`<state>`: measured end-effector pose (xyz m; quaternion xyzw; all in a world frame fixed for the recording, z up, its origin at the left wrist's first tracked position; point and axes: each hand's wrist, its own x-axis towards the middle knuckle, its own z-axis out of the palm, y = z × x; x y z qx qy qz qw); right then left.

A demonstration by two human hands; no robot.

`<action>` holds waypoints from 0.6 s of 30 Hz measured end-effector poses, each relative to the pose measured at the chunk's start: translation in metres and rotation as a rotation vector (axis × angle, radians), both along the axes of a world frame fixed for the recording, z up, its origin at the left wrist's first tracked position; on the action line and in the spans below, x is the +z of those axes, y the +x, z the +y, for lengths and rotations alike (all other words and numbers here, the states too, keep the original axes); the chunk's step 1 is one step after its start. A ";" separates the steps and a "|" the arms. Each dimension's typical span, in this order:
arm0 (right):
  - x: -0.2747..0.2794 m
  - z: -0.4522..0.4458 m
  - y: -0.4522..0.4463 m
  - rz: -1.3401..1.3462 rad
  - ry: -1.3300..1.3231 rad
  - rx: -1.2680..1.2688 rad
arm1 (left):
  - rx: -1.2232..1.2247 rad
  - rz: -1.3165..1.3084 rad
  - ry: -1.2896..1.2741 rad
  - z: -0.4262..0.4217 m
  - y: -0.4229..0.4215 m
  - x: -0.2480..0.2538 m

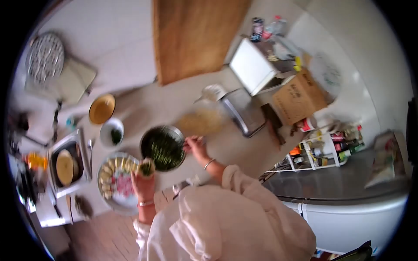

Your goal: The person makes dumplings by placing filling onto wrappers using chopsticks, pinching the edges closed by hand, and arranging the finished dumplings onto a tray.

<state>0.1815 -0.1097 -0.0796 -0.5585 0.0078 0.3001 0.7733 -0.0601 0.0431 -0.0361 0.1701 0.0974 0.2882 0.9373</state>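
My left hand [143, 185] holds a small round wrapper [146, 168] with green filling on it, above the right edge of a large round tray [124, 205]. Pale folded dumplings [106, 176] lie around the tray's rim side, with a pink and white patterned middle. A metal bowl [163, 148] of chopped green filling stands just beyond my left hand. At the bowl's right rim is my right hand [197, 147], its fingers closed together; what they hold is too small and blurred to name.
A white bowl [112, 132] with some greens and a yellow-brown bowl [102, 109] stand at the upper left. Farther left is a sink [69, 167] with a round vessel in it. A cardboard box [299, 96], a dark lidded container [244, 112] and a bottle rack [313, 152] are at the right.
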 end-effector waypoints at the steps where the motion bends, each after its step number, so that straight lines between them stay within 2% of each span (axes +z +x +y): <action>1: 0.000 -0.001 0.001 0.020 0.003 0.008 | -0.020 0.011 -0.003 -0.003 0.001 0.009; 9: 0.011 -0.013 0.005 0.137 0.076 -0.064 | -0.128 0.075 -0.002 0.001 0.018 0.013; 12: 0.040 -0.019 0.005 0.071 0.096 -0.076 | -0.159 0.035 -0.045 -0.002 0.025 0.010; 14: 0.044 -0.022 0.008 0.044 0.081 -0.056 | -0.163 0.107 -0.069 0.000 0.034 0.005; 16: 0.063 -0.028 0.004 0.002 0.063 -0.021 | -0.208 -0.033 -0.148 -0.005 0.039 0.010; 18: 0.075 -0.032 0.004 -0.030 0.080 -0.010 | -0.169 0.112 -0.126 -0.010 0.040 0.022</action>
